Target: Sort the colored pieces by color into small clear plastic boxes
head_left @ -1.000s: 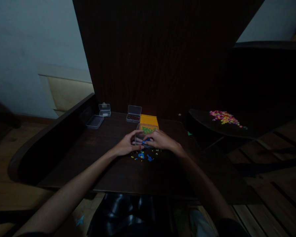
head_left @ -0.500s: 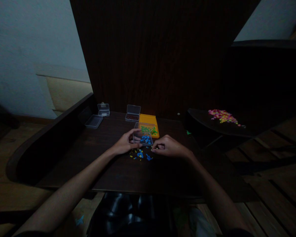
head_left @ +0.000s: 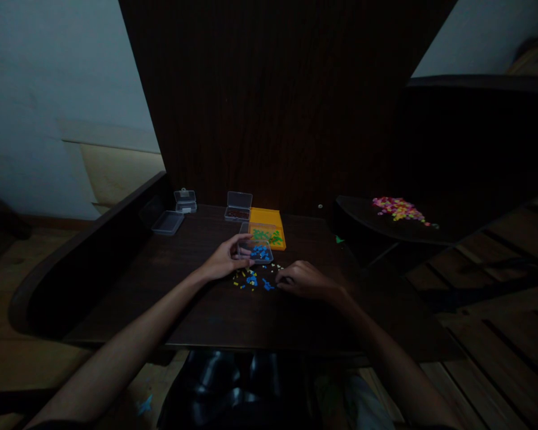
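Right hand [head_left: 305, 278] had shifted most. 1 s earlier its fingertips were in the mouth of the clear box [head_left: 271, 258], at a blue piece; 0.5 s earlier they were outside, just beside the box's near right corner. Now they were down near the tabletop [head_left: 197, 316], beside a clump of loose blue pieces [head_left: 268, 285]. Fingers curled inward; could not tell whether anything was pinched between them, as the knuckles and the dim light hid the tips.

Left hand [head_left: 224, 258] little changed across all 3 views: closed around the left end of the clear box, thumb at the near side, other fingers showing through the clear wall. Box stood in front of the open yellow case [head_left: 265, 216] with its green pieces [head_left: 269, 237]. Could not tell whether its base touched the tabletop.

Contents of the box, blocked by the right hand 1 s earlier, now in plain view: a scatter of boxed blue pieces [head_left: 262, 252]. More blue lay outside, nearer the person, mixed with yellow pieces [head_left: 236, 283]; pale pieces [head_left: 275, 267] lay between box and right hand.

Judgement: handling part-way along, right hand away from the box and back among loose pieces, left hand serving as steady holder.
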Action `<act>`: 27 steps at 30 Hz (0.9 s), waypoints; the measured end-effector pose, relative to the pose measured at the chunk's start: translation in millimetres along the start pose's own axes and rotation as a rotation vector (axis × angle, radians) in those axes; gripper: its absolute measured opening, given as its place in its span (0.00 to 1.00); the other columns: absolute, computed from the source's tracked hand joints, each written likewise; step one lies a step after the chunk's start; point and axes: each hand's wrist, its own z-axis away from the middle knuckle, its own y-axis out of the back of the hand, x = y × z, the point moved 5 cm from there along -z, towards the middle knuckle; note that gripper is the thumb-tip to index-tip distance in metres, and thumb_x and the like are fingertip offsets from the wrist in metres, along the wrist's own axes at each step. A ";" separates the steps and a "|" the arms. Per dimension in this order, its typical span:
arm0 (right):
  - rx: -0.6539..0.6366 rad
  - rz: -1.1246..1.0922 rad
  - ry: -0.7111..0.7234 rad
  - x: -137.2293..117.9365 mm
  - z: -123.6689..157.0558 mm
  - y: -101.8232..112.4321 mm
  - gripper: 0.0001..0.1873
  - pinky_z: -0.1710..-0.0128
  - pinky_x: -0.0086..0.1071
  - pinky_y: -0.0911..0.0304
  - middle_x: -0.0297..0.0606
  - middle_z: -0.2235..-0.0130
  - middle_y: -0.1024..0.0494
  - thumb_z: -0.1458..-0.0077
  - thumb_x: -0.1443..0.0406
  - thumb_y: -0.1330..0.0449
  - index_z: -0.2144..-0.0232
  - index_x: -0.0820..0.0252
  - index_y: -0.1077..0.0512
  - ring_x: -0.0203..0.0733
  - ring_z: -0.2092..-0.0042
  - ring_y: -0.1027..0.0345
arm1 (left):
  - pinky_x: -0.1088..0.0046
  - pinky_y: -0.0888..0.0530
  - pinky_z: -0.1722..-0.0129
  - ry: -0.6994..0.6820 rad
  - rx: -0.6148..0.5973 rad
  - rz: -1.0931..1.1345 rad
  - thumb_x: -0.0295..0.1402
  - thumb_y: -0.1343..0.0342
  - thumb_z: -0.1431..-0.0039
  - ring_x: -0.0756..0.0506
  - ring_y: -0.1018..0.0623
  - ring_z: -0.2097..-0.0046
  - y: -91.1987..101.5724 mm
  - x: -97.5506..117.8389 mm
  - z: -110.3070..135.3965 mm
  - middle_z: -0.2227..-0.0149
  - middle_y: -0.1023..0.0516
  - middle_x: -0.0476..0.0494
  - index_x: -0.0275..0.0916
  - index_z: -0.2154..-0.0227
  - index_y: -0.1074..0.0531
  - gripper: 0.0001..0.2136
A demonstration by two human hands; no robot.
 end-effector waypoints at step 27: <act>-0.019 0.005 0.029 -12.5 -4.3 -3.0 0.14 0.66 0.29 0.45 0.37 0.64 0.19 0.42 0.61 0.43 0.55 0.53 0.24 0.40 0.64 0.28 | 0.59 0.25 0.53 -0.008 -0.006 -0.005 0.30 0.31 0.58 0.44 0.24 0.55 -0.2 2.7 0.1 0.55 0.25 0.40 0.38 0.45 0.36 0.34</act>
